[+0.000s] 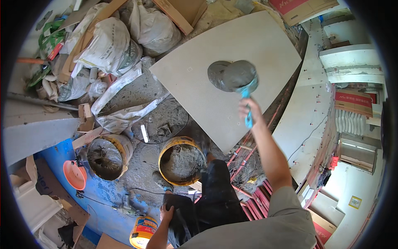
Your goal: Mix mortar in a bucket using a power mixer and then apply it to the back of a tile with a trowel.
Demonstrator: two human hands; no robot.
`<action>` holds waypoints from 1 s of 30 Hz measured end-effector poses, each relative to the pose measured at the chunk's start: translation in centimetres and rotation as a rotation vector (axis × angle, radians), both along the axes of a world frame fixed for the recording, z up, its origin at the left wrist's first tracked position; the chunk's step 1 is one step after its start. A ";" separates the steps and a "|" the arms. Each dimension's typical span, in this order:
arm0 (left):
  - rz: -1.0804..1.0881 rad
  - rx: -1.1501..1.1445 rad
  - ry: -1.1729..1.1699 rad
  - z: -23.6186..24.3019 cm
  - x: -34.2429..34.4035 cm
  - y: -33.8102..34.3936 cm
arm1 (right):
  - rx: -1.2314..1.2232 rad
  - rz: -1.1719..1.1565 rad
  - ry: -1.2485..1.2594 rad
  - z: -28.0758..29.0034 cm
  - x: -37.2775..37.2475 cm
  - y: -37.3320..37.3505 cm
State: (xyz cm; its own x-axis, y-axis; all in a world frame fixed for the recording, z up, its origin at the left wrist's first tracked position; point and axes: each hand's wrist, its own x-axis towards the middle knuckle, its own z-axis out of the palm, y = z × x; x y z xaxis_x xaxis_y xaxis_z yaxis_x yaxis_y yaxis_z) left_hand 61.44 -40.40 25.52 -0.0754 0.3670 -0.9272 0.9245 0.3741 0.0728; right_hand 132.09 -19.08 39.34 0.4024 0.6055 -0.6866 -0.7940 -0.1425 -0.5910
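Note:
My right hand [251, 111] is closed round the turquoise handle of a scoop [248, 88], held out over a large pale grey tile [197, 54]. Wet grey mortar coats the scoop's round head, so its exact shape is hidden. Beside and partly under it, a dark mound of mortar [217, 75] lies on the tile. My left hand [166, 213] rests on my bent knee, with nothing seen in it. Between my feet and the tile stands a yellow-rimmed bucket [161, 171] with grey mortar inside.
Left of that bucket stands another bucket [126, 154] of dark wet mix, near an orange basin [75, 175]. White sacks [108, 43] and boards pile up at the far left. Red pipes [245, 159] run past the tile's right side. A cable [143, 190] crosses the floor.

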 end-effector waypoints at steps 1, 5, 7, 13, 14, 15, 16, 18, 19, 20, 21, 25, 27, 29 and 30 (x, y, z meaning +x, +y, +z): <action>0.002 -0.003 0.024 -0.9 -0.1 -0.6 | -0.079 0.009 -0.105 -2.6 4.0 1.4; 0.037 -0.022 0.017 -2.8 9.0 -0.9 | -0.493 0.061 -0.579 -16.6 25.0 3.4; -0.019 -0.057 0.021 -3.0 15.4 -2.4 | -0.815 0.329 -1.364 -18.1 36.6 2.4; 0.033 -0.234 0.159 2.1 17.0 -3.7 | -0.687 0.278 -1.565 -22.8 32.7 4.3; 0.038 -0.238 0.161 2.0 18.0 -3.8 | -0.716 0.243 -1.626 -22.8 33.0 4.3; 0.004 -0.243 0.176 2.1 18.6 -3.9 | -0.783 0.223 -1.533 -23.3 33.0 4.8; -0.036 -0.249 0.171 1.6 19.6 -3.8 | -0.784 0.222 -1.543 -23.8 34.4 5.0; -0.051 -0.274 0.212 1.1 21.3 -3.2 | -1.071 0.365 -1.540 -26.7 37.8 5.0; -0.069 -0.297 0.263 1.1 22.3 -2.1 | -1.065 0.371 -1.547 -27.7 40.7 4.6; -0.061 -0.298 0.263 0.9 22.9 -1.5 | -0.990 0.418 -1.572 -28.0 44.0 4.0; -0.091 -0.278 0.291 1.7 22.4 -1.0 | -0.894 0.474 -1.572 -29.9 44.7 4.5; -0.080 -0.308 0.434 4.7 19.6 3.4 | -1.055 0.254 -1.466 -40.0 40.9 -0.8; 0.006 -0.298 0.374 0.8 18.7 3.8 | -1.223 0.507 -1.779 -39.6 48.7 -5.0; 0.263 -0.270 0.289 -1.1 13.8 0.7 | -0.856 0.997 -2.040 -35.2 53.5 7.7; 0.100 -0.217 0.395 0.1 12.8 4.6 | -0.997 0.747 -1.331 -37.2 45.3 -2.4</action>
